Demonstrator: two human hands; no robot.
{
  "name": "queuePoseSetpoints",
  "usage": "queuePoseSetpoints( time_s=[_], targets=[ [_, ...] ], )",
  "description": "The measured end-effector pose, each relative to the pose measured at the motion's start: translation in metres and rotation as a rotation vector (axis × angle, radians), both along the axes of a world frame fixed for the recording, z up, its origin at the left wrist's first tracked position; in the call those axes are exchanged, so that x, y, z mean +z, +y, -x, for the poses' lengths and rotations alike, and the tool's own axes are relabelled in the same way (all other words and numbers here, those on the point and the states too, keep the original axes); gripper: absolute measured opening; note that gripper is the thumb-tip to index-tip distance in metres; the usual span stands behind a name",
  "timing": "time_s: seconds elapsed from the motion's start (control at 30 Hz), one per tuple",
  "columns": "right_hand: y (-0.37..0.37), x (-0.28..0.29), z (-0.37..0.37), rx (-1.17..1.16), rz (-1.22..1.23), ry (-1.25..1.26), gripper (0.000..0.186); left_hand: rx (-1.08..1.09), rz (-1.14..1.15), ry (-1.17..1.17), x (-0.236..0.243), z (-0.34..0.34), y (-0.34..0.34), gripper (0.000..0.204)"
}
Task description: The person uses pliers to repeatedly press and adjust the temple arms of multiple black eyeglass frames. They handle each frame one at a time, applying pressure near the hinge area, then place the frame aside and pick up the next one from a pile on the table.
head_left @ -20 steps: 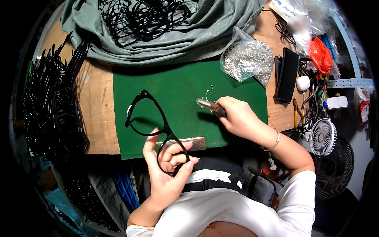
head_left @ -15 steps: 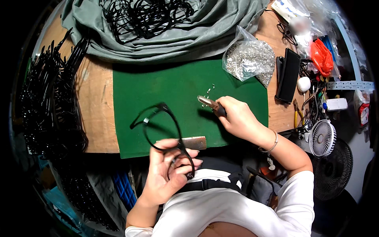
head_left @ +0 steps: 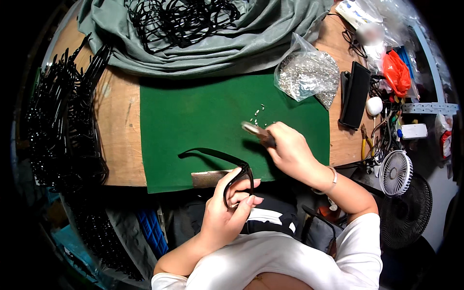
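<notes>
My left hand (head_left: pixel 222 220) is closed around the rim of a black glasses frame (head_left: pixel 246 169), near the mat's front edge. One temple of the frame sticks out to the left over the green mat (head_left: pixel 188 111). In my right hand (head_left: pixel 292 152) is a pair of pliers (head_left: pixel 261 134), its handles mostly hidden by the fingers. The jaws point left and are slightly blurred. Several tiny silvery pieces (head_left: pixel 256 114) lie scattered just beyond the pliers. Beside the left hand, a flat strip with a rough grey top (head_left: pixel 205 179) rests at the mat's edge.
A clear bag of small silvery parts (head_left: pixel 309 75) sits at the mat's far right corner. Tangled black frames (head_left: pixel 181 21) lie on grey cloth (head_left: pixel 193 66); more black frames (head_left: pixel 63 130) are stacked left. On the right are a black phone-like slab (head_left: pixel 355 96), yellow-handled pliers (head_left: pixel 364 144) and a white fan (head_left: pixel 396 172).
My left hand has turned the glasses frame and drawn it closer and to the right, so the temple now points left. The pliers in my right hand have dipped slightly toward me.
</notes>
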State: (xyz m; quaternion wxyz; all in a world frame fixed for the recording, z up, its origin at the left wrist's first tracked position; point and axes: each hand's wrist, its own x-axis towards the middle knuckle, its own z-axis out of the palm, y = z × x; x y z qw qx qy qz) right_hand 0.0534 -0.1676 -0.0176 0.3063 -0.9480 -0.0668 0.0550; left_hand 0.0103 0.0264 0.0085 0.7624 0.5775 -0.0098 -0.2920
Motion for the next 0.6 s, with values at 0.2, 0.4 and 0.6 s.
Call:
queuePoseSetpoints(
  time_s=[0.2, 0.4, 0.6],
  targets=[
    [0.030, 0.046, 0.020, -0.203, -0.742, 0.234, 0.014, 0.129, 0.053, -0.093, -0.002, 0.006, -0.013, 0.051],
    [0.040, 0.036, 0.019, -0.343, -1.154, 0.432, 0.018, 0.117, 0.028, -0.187, -0.003, 0.005, -0.025, 0.051],
    [0.033, 0.037, 0.008, -0.371, -1.398, 0.797, 0.016, 0.046, 0.126, 0.059, 0.008, -0.005, -0.011, 0.051]
  ],
)
